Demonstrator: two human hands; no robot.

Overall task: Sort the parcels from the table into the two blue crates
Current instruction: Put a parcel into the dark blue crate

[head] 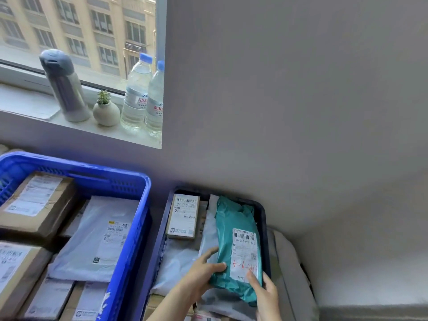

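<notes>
In the right crate (265, 220): teal parcel (231, 230) on the pile, left hand (203, 273) and right hand (266, 294) gripping its near end.
The 2 crates each hold several parcels; table out of view, so remainder unknown. Probably well along.

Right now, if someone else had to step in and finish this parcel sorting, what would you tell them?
Hands: the left hand grips the teal parcel at its left edge. The right hand grips its near end, thumb on the label.
Where: the parcel is held low in the right crate, over pale mailers and beside a small cardboard box. The left crate holds cardboard boxes and a grey mailer.
Done: both crates hold parcels.
Left: let go of this one. The table is out of view, so I cannot tell how many remain.
</notes>
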